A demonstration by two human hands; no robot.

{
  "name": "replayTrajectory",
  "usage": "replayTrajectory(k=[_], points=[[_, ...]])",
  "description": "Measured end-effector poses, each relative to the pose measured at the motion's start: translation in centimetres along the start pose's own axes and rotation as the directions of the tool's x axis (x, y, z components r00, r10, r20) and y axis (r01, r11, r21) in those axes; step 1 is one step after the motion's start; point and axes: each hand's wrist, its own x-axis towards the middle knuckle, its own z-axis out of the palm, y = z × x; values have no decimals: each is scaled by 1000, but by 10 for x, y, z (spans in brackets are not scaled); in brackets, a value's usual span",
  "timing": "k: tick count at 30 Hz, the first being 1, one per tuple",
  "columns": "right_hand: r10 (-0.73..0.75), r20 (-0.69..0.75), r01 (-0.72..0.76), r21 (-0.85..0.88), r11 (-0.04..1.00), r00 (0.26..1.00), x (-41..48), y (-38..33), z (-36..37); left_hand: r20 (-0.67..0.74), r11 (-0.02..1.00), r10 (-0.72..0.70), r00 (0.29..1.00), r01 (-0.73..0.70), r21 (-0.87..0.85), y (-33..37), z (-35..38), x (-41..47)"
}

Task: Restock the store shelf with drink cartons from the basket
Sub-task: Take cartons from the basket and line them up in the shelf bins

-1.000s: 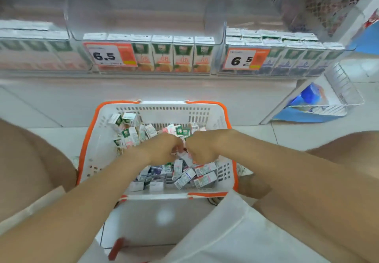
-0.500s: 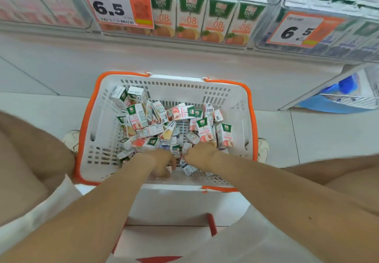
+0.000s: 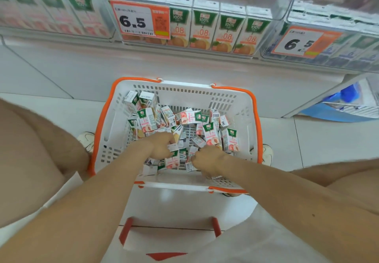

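Dozens of small drink cartons [image 3: 184,117] sit loose in the white, orange-rimmed basket [image 3: 255,109] on the floor [image 3: 307,139], just below the shelf [image 3: 184,58].

Vs 0.5 s ago: pile looks unchanged. Left hand [image 3: 161,147] is further into the pile, right hand [image 3: 207,161] has pulled slightly toward the near wall, so the two are now apart with cartons showing between them.

Orientation: jumbled, long axes every which way. Most lie flat or tilted. Two at the right side [image 3: 211,134] stand near upright, green tops toward the shelf.

Left grip: fingers curled over one carton [image 3: 172,146], clamped on it. Its white end pokes out toward the right hand; rest is under the fingers, so I can't call the long axis.

Right grip: fingers curled down into the cartons at the near right of the pile. Can't tell if it holds one.

Shelf stock: orange-print cartons [image 3: 202,29] upright in a row, faces out, behind clear dividers. 6.5 price tag [image 3: 136,19] in front, another [image 3: 300,41] to the right. One shoe [image 3: 88,139] on each side of the basket.
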Motion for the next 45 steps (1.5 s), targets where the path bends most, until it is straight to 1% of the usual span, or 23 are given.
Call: replayTrajectory(k=[3, 6, 8, 10, 12, 13, 15, 18, 21, 23, 26, 28, 31, 33, 34, 36, 38, 39, 40, 41, 43, 45], points=[[98, -141, -60, 251, 966, 985, -12, 12, -16, -69, 996, 23, 997, -29, -81, 7, -22, -20], [203, -222, -63, 514, 856, 953, -27, 27, -39, -178, 978, 19, 984, -56, -201, 18, -46, -43], [249, -263, -32, 624, 780, 932, -41, 37, -59, -256, 960, 45, 966, -113, -258, 25, -63, -60], [303, -337, 0, 667, 745, 891, -63, 47, -83, -329, 946, 85, 941, -180, -270, 33, -81, -80], [368, -428, 45, 699, 713, 825, -87, 57, -107, -389, 924, 134, 912, -257, -284, 39, -96, -98], [412, -453, 63, 729, 682, 791, -97, 62, -118, -424, 910, 159, 892, -299, -288, 42, -102, -107], [501, -472, 86, 783, 616, 725, -112, 67, -137, -509, 879, 191, 839, -377, -292, 44, -112, -120], [599, -504, 146, 826, 544, 622, -124, 69, -161, -614, 810, 187, 767, -474, -345, 46, -122, -139], [634, -543, 201, 823, 531, 551, -137, 66, -184, -684, 743, 167, 710, -547, -387, 51, -128, -152], [646, -578, 218, 805, 551, 500, -150, 66, -198, -719, 699, 156, 678, -590, -405, 60, -132, -159], [679, -616, 222, 784, 580, 399, -172, 71, -214, -778, 633, 140, 612, -660, -405, 80, -142, -165], [718, -626, 196, 779, 596, 303, -187, 78, -220, -816, 595, 138, 562, -705, -385, 98, -150, -167], [719, -679, 61, 732, 679, 144, -212, 92, -221, -856, 580, 173, 488, -752, -312, 130, -162, -164], [695, -714, -38, 694, 719, 88, -230, 108, -215, -869, 609, 207, 449, -755, -245, 155, -169, -160], [692, -719, -68, 689, 722, 63, -239, 119, -210, -875, 629, 229, 427, -751, -202, 167, -172, -158], [726, -688, -107, 723, 682, -20, -259, 145, -199, -881, 659, 284, 378, -744, -107, 194, -176, -154], [775, -621, -125, 784, 609, -120, -279, 173, -187, -876, 673, 352, 329, -740, -7, 222, -180, -149], [795, -587, -130, 810, 572, -154, -290, 187, -180, -871, 676, 386, 303, -735, 44, 236, -182, -147], [809, -563, -145, 826, 545, -169, -300, 200, -173, -866, 678, 417, 276, -729, 94, 250, -184, -144], [820, -548, -171, 835, 523, -167, -309, 214, -165, -859, 674, 446, 251, -726, 138, 264, -186, -139], [834, -534, -253, 833, 491, -139, -324, 242, -147, -851, 663, 484, 203, -720, 205, 290, -189, -128], [828, -547, -369, 799, 475, -120, -335, 265, -127, -853, 657, 496, 162, -713, 246, 315, -189, -115]])
